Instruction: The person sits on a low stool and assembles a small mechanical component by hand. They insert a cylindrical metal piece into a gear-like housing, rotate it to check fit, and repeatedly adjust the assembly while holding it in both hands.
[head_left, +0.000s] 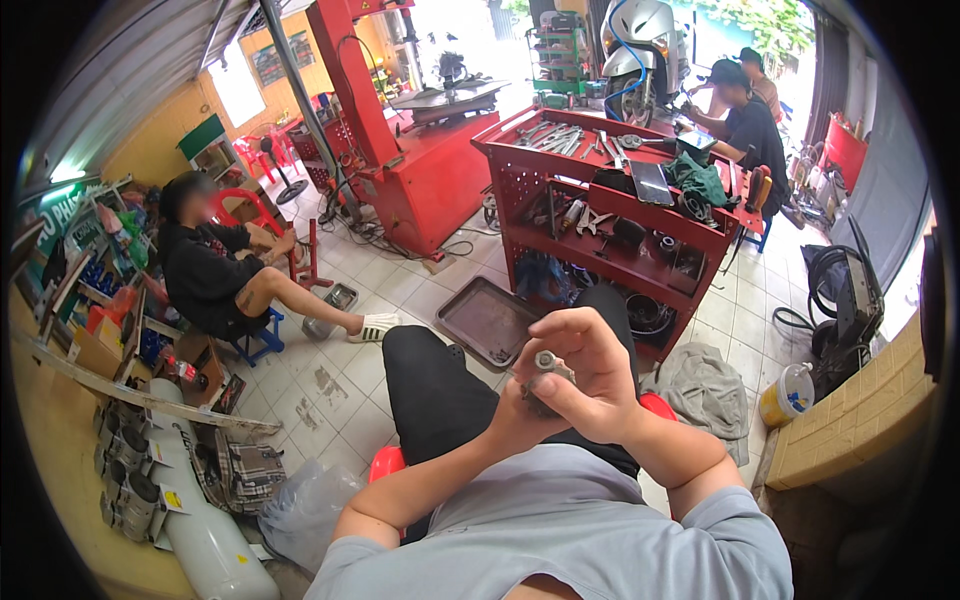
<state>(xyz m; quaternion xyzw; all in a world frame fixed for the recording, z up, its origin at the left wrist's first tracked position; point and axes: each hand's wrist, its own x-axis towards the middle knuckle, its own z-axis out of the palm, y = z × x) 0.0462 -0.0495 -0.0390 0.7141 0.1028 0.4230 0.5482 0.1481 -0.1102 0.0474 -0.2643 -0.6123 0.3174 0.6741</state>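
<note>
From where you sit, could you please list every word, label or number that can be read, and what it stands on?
Green signboard: large pale letters, partly hidden; I leave the wording uncopied.
White cylinder: yellow labels, too small to read.
Dark wall poster: too small and blurred.
Held metal part: no lettering that I can make out.

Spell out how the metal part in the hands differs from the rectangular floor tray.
The metal part is held up between the left hand and right hand; the rectangular tray lies on the tiled floor. The metal part is small and partly covered; the tray is far larger. The metal part shows a round end; the tray is four-sided.
</note>
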